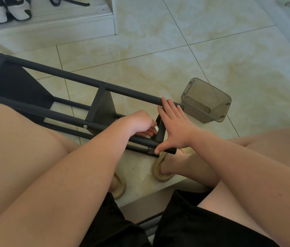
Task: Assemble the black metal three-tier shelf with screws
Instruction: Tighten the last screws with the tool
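Two tiers screwed into black metal three-tier shelf (103, 102); black end panel (160, 130) seemingly unfastened (screws unseen). Right hand (174, 127) spread against it, left hand (138, 122) curled behind, grip hidden.

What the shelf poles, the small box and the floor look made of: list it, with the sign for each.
Shelf poles: matt black painted metal, it seems; slim round tubes with silvery screw heads.
Box: translucent smoky-brown plastic; light passes through its moulded walls.
Floor: probably glazed ceramic tile; glossy cream marbling, thin grout lines.
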### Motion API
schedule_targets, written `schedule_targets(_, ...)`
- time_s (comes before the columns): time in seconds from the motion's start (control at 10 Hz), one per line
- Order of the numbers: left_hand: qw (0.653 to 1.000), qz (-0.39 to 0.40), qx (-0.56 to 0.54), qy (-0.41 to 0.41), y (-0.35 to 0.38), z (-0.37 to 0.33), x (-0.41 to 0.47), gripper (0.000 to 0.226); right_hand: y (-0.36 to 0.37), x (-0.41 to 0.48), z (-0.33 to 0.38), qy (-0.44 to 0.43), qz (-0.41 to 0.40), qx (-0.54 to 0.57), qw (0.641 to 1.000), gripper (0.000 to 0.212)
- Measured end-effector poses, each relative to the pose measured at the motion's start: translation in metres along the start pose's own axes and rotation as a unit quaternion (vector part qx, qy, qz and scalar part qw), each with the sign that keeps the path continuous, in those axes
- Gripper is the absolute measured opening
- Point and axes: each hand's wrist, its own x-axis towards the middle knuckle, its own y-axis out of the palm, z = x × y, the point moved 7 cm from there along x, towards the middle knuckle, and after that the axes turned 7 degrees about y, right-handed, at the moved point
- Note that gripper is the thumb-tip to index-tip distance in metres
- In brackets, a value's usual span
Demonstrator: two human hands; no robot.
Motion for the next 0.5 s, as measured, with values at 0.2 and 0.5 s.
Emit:
schedule_targets(0.2, 0.999, 0.027, 0.045, 0.016, -0.0020, 0.0013, -0.0024, 0.023, 0.0004, -0.0009, 0.0012, 0.001, -0.001, 0.003, 1.000, 0.152)
schedule_targets(0.5, 0.990, 0.060, 0.120, 0.035, -0.0083, 0.0003, -0.0057, 0.013, 0.0005, -0.0001, 0.0006, 0.002, 0.002, -0.002, 1.000, 0.152)
